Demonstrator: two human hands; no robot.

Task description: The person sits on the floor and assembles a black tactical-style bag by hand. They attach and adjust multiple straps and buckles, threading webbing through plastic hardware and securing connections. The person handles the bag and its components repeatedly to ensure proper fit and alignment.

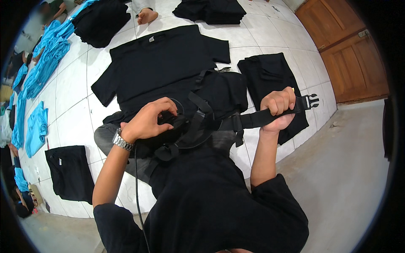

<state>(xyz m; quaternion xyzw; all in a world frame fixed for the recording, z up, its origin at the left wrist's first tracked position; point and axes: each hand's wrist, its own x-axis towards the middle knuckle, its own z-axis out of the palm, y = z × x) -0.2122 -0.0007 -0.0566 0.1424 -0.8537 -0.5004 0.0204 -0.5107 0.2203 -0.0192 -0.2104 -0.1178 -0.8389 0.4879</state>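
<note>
A black bag [225,90] with webbing straps lies across my lap. My right hand [278,109] is closed in a fist around its wide black strap [253,119], pulled out to the right. Past that fist the strap ends in a black plastic side-release buckle [311,101], its prongs free. My left hand [154,120], with a metal watch [122,140] at the wrist, has its fingers and thumb curled over a dark rounded part of the bag [179,122]; the fingertips are partly hidden. Beyond my lap a black T-shirt [160,63] is spread flat on the tiles.
Folded black clothes [272,74] lie to the right, and another folded black garment [71,173] at the left. Black piles [211,10] stand at the far side near a bare foot [147,16]. Light-blue fabric [36,80] runs along the left, near other people. A thin cable [137,194] hangs by my left arm.
</note>
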